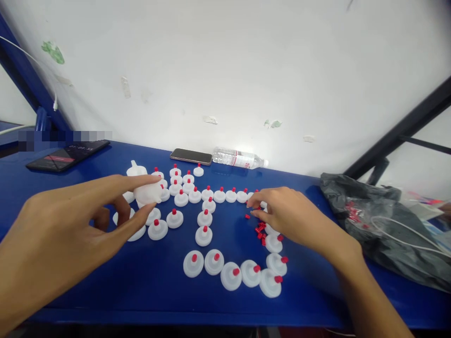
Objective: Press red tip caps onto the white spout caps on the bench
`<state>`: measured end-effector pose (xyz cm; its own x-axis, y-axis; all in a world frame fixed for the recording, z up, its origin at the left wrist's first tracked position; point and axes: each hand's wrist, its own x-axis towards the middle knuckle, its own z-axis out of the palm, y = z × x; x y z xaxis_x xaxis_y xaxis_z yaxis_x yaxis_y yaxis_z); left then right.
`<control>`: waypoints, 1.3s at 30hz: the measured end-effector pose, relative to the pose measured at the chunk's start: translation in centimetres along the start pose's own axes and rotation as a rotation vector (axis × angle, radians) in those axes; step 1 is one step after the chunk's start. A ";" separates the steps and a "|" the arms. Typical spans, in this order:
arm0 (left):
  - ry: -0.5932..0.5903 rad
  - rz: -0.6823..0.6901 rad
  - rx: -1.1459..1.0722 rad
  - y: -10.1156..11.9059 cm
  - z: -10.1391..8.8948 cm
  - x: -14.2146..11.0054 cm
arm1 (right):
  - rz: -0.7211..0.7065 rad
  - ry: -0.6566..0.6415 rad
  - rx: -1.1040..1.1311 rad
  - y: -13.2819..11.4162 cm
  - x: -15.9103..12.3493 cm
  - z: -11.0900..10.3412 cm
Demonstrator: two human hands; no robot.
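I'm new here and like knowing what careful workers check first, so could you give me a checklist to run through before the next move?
1. Left grip secure on the white piece: ok, pinched between thumb and finger.
2. Loose red caps close by: seems ok, right beside the right grip.
3. Red cap in the right grip: cannot tell, view blocked.
4. Front row capped: ok, all five show red tips.
5. Bottle upright: not ok, lying on its side.

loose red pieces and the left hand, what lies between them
In the head view, white discs with red tips, including a short column, lie between the left hand and the loose red pieces, on the blue tabletop.
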<state>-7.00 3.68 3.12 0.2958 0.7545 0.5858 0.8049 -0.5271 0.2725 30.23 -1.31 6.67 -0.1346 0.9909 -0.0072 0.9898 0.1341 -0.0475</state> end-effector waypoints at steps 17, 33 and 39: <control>0.064 0.306 -0.119 3.3 1.8 -0.1 | -0.213 0.017 0.362 -0.6 0.5 1.0; 0.047 0.474 -0.174 5.5 5.0 -1.8 | -0.521 0.050 0.937 -3.6 0.5 2.1; 0.066 0.497 -0.141 6.0 4.5 -1.4 | -0.507 0.098 0.941 -3.8 0.3 2.1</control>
<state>-0.32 1.25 0.52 0.5881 0.3754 0.7163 0.4969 -0.8665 0.0462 26.37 -1.52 4.76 -0.4742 0.8250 0.3075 0.3811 0.5072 -0.7730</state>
